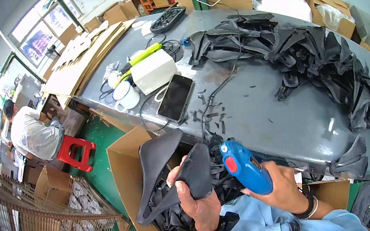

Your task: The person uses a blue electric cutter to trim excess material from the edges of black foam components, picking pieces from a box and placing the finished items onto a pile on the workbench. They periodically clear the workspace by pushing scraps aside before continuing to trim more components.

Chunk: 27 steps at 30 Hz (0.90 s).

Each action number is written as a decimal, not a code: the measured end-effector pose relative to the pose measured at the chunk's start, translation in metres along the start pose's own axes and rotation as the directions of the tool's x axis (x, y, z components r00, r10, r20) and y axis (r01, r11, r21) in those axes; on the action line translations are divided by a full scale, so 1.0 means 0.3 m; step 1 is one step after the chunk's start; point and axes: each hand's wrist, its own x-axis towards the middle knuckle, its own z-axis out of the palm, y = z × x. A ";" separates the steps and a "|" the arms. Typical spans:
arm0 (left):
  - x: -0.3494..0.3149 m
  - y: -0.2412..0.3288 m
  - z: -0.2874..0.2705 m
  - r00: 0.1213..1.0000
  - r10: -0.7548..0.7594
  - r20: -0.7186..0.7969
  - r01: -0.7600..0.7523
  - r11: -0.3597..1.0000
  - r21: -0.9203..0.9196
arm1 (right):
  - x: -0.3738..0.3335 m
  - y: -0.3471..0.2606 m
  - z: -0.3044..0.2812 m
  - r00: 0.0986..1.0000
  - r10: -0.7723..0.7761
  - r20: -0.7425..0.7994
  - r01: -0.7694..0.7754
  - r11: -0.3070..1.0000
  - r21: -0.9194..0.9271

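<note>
My left hand [200,206] grips a dark grey, V-shaped moulded piece [160,157], thumb on one of its two broad lobes. It is held above a cardboard box [124,171] with many similar dark pieces in it. My right hand [281,189] is wrapped round a blue handheld power tool [247,167] with a red button. The tool's head points up, beside the piece and apart from it. A black cord [207,104] runs over the table near the tool. What the tool's working end looks like is hidden.
On the grey table [261,108] lie a long heap of dark moulded pieces [300,51], small black offcuts, a phone [176,97], a white box [155,72] and a white mug [126,96]. A wire cage [61,217] stands left; beyond, a person sits on a red stool [76,152].
</note>
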 end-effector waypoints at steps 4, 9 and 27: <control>-0.002 0.014 0.003 0.996 0.076 -0.051 -0.076 0.997 0.012 | -0.024 -0.012 0.016 0.998 0.001 0.069 -0.003 1.000 0.021; 0.002 0.015 -0.018 0.994 0.093 -0.058 -0.089 0.994 0.058 | -0.013 -0.018 0.004 0.997 -0.030 0.065 0.028 0.999 0.029; 0.116 0.275 0.028 0.953 -0.291 0.082 0.230 0.873 0.431 | -0.037 0.028 0.016 0.981 -0.186 0.048 0.189 0.978 -0.088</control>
